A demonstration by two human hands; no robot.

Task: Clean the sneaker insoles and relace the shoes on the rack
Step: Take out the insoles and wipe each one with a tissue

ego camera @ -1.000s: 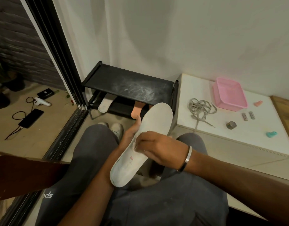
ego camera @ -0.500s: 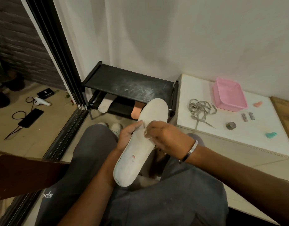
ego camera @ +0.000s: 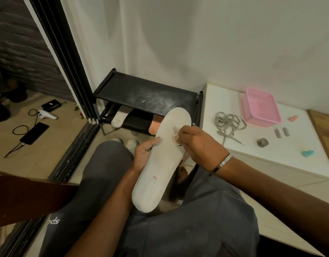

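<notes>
Head view: an insole (ego camera: 160, 160) is held tilted above the lap, gripped along its left edge by the left hand (ego camera: 144, 154). A small cloth (ego camera: 175, 135) is pinched against its upper half by the curled right hand (ego camera: 199, 145).

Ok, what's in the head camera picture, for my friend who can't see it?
A seated person's left hand holds a white insole while the right hand rubs it with a small cloth. Behind stands a black shoe rack; grey laces lie beside a pink basket.

Trouser leg (ego camera: 54, 222) shows upside-down "spo"; insole (ego camera: 156, 164) print unreadable.
</notes>
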